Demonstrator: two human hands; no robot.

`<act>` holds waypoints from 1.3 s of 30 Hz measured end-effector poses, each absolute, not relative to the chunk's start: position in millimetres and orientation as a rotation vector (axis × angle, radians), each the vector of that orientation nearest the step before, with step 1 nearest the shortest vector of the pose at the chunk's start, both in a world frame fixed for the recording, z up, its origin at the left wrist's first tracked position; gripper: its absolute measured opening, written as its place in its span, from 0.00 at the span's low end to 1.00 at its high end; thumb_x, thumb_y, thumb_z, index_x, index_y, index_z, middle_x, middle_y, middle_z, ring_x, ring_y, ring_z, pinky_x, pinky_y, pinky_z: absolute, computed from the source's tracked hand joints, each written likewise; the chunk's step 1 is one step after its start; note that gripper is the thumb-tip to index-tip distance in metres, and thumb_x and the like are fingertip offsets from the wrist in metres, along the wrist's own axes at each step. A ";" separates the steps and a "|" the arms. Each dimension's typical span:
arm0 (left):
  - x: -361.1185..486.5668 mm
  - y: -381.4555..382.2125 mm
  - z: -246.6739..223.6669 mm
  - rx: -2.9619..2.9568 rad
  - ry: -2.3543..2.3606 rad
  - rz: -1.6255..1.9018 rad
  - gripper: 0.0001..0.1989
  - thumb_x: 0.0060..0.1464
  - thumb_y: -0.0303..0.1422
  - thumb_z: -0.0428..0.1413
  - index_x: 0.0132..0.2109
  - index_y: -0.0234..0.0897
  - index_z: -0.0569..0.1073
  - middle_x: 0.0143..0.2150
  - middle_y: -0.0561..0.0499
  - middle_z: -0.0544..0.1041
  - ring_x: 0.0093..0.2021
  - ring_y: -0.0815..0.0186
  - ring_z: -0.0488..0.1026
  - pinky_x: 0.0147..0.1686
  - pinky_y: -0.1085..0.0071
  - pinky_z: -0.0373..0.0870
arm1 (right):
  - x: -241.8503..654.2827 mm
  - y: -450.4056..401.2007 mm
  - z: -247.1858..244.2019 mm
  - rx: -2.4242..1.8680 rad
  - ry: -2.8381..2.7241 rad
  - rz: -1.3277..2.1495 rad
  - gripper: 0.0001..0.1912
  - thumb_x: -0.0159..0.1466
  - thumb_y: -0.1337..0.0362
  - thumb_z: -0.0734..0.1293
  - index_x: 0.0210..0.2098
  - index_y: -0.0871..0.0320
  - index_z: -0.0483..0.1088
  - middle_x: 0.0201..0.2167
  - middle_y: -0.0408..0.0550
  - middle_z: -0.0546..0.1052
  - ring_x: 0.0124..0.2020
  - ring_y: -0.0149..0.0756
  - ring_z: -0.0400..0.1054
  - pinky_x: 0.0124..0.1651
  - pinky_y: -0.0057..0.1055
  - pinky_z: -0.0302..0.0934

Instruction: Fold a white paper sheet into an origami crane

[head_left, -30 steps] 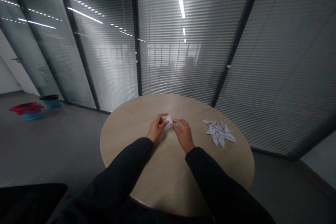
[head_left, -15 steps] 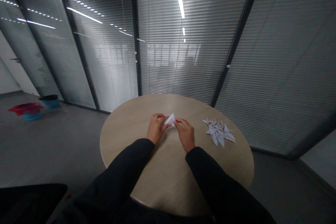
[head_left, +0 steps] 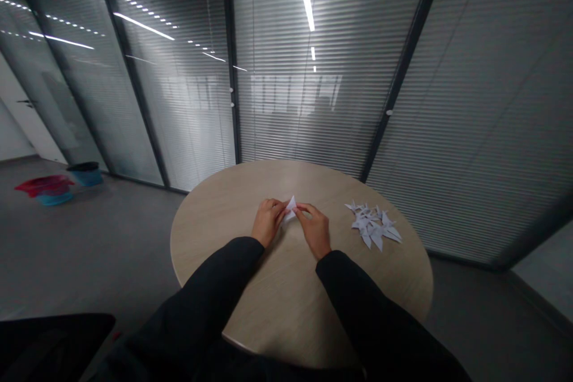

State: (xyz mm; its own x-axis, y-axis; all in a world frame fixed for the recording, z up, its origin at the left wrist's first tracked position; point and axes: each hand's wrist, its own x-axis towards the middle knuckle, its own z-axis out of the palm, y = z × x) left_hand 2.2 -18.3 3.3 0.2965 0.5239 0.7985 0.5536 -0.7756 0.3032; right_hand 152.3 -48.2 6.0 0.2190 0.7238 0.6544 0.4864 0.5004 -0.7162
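A small piece of folded white paper (head_left: pixel 291 205) is held between my two hands over the middle of the round wooden table (head_left: pixel 286 176). My left hand (head_left: pixel 268 221) pinches its left side, and the fingertips hide part of it. On the right side, the thumb and fingers of my right hand (head_left: pixel 314 228) are closed on the paper. A pointed tip stands up between the hands. To the right of my right hand lies a pile of several folded white paper shapes (head_left: pixel 372 227) with pointed ends.
Behind the table stands a glass wall with blinds (head_left: pixel 304 119). On the floor at the far left are a blue bin with a red liner (head_left: pixel 47 186) and another with a black liner (head_left: pixel 87 174). A dark object (head_left: pixel 54 346) fills the lower left corner.
My hands have come slightly closer together around the folded paper. Less of the paper shows now, and its tip points more upright. The pile has not moved.
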 end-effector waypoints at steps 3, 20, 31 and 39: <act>2.0 -20.9 5.6 -2.547 -1.079 -1.518 0.16 0.61 0.36 0.50 0.52 0.35 0.73 0.40 0.45 0.75 0.41 0.62 0.70 0.44 0.64 0.64 | 152.2 -48.4 6.1 -1.123 -1.445 0.217 0.09 0.60 0.60 0.65 0.36 0.57 0.74 0.37 0.47 0.77 0.40 0.37 0.71 0.47 0.33 0.62; 6.7 -30.6 10.3 -2.583 -1.198 -1.645 0.13 0.60 0.36 0.50 0.42 0.34 0.75 0.38 0.46 0.77 0.38 0.65 0.73 0.41 0.70 0.68 | 149.8 -53.6 9.5 -1.059 -1.593 -0.258 0.06 0.63 0.66 0.64 0.33 0.60 0.73 0.32 0.47 0.76 0.37 0.36 0.67 0.43 0.33 0.61; 9.7 -36.7 16.2 -2.583 -1.410 -1.710 0.13 0.60 0.38 0.48 0.43 0.35 0.73 0.35 0.49 0.77 0.35 0.67 0.73 0.38 0.72 0.67 | 146.6 -60.2 14.7 -1.051 -1.710 -0.463 0.06 0.65 0.66 0.63 0.35 0.60 0.72 0.31 0.47 0.74 0.36 0.35 0.65 0.43 0.34 0.56; 10.1 -35.7 17.9 -2.562 -1.431 -1.916 0.13 0.57 0.40 0.50 0.38 0.35 0.73 0.31 0.50 0.76 0.30 0.69 0.73 0.34 0.73 0.68 | 146.2 -63.4 17.5 -1.086 -1.770 -0.475 0.08 0.66 0.66 0.60 0.36 0.59 0.71 0.31 0.49 0.73 0.36 0.37 0.64 0.43 0.35 0.55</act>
